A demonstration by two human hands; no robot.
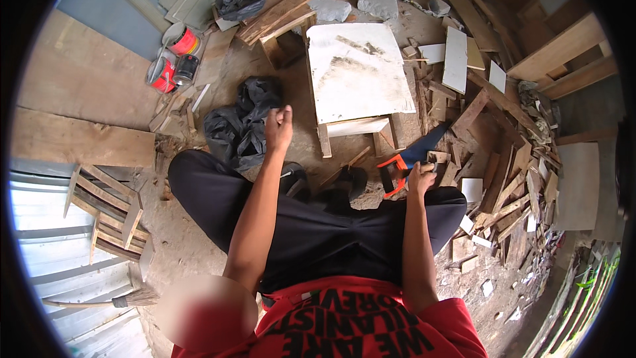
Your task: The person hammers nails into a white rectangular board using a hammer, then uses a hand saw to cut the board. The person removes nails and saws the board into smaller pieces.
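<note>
My left hand [279,130] is raised in front of my left knee, its fingers curled in. Whatever it may hold is hidden. Beyond and beside it lie crumpled black plastic bags [228,134]. My right hand [421,178] is closed near my right knee, around something I cannot make out. Beside that hand is a handsaw [392,176] with an orange handle and a dark blue blade pointing away to the right. A small wooden block [437,157] lies just past my right fingers. Ahead stands a low wooden table [358,86] with a stained white top.
Scrap wood [507,185] is heaped along the right side. At the back left stand red paint cans [180,40] and a black can [186,68]. Stone chunks [377,4] lie behind the table. A slatted wooden piece [109,209] and a broom [136,299] are at left.
</note>
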